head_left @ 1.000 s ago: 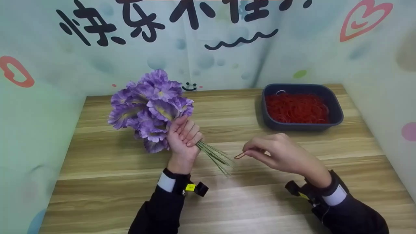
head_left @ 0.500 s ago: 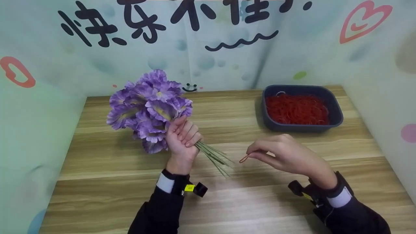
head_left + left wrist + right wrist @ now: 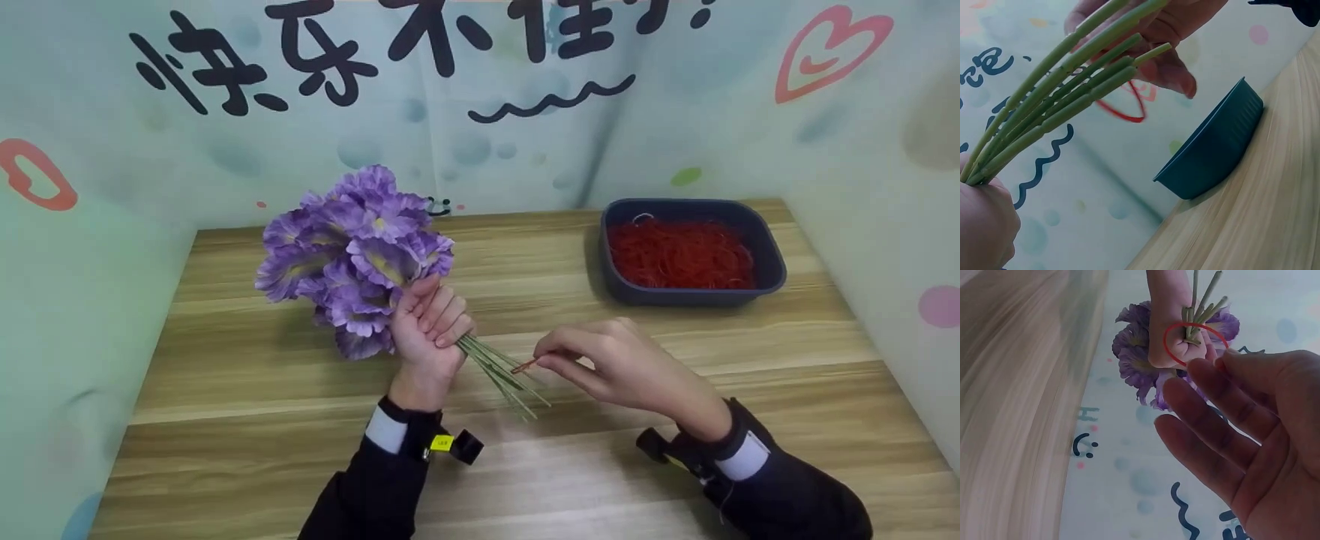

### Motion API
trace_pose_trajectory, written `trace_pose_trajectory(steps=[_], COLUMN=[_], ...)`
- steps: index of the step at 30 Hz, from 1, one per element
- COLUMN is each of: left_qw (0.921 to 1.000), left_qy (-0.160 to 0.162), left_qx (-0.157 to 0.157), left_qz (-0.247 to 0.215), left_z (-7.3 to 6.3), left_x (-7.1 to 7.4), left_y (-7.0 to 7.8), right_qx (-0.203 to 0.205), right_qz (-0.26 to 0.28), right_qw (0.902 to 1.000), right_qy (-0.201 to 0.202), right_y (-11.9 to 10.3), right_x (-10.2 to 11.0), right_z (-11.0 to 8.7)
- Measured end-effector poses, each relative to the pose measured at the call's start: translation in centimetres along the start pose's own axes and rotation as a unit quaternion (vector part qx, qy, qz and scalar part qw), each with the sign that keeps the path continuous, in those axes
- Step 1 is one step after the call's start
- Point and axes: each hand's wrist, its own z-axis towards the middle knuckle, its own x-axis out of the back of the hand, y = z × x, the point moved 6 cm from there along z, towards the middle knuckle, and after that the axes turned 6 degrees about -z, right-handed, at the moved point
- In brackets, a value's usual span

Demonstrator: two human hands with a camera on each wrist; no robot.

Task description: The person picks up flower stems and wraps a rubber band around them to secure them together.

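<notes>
**Thin red elastic-looking loop (image 3: 1135, 119) near the slim green stem tips (image 3: 531, 414)**

The bunch of purple ruffled artificial-looking flowers (image 3: 352, 262) is held up over the wood-grain table (image 3: 225, 435); the left hand (image 3: 431, 322) grips its stems, fingers wrapped round; the right hand (image 3: 619, 367) pinches the loop, which appears not yet round the stems, though contact I cannot tell; the step looks like lining up; the next move calls for spreading the loop to clear every tip; a dark blue rectangular tub (image 3: 694, 297) of red loops (image 3: 682, 255) stands behind the right hand.

Lettering (image 3: 341, 71) on the backdrop (image 3: 510, 180) reads “快乐不住”, the rest cut off.
</notes>
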Motion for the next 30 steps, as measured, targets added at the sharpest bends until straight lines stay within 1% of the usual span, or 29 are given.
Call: trace_pose_trajectory(steps=[2, 6, 10, 14, 17, 23, 27, 30], left_qw=[1.0000, 0.9999, 0.9998, 0.9998, 0.9998, 0.9993, 0.9989, 0.9989], left_qy=[-0.001, 0.008, 0.014, 0.007, -0.003, -0.026, -0.035, -0.035], left_qx=[0.000, -0.005, -0.005, 0.002, 0.006, 0.019, 0.028, 0.031], left_qz=[-0.003, 0.005, 0.013, 0.017, 0.018, 0.021, 0.012, 0.003], left_z=[0.0, 0.0, 0.0, 0.0, 0.0, -0.1, -0.3, -0.4], left_x=[0.1, 0.2, 0.0, -0.2, -0.4, -0.9, -1.2, -1.3], left_y=[0.1, 0.2, 0.0, -0.2, -0.3, -0.7, -0.9, -1.0], right_qx=[-0.006, -0.014, -0.026, -0.039, -0.039, -0.022, 0.012, 0.033], right_qz=[0.006, 0.022, 0.043, 0.066, 0.067, 0.044, 0.045, 0.058], right_qw=[0.9999, 0.9993, 0.9980, 0.9964, 0.9964, 0.9979, 0.9983, 0.9974], right_qy=[0.010, 0.027, 0.037, 0.036, 0.035, 0.042, 0.036, 0.028], right_y=[0.0, 0.2, 0.4, 0.7, 1.1, 1.5, 1.2, 0.9], right_x=[-0.1, -0.5, -1.1, -1.7, -2.1, -2.8, -3.7, -4.3], right_z=[0.4, 1.1, 1.5, 1.7, 1.7, 1.7, 1.7, 1.7])
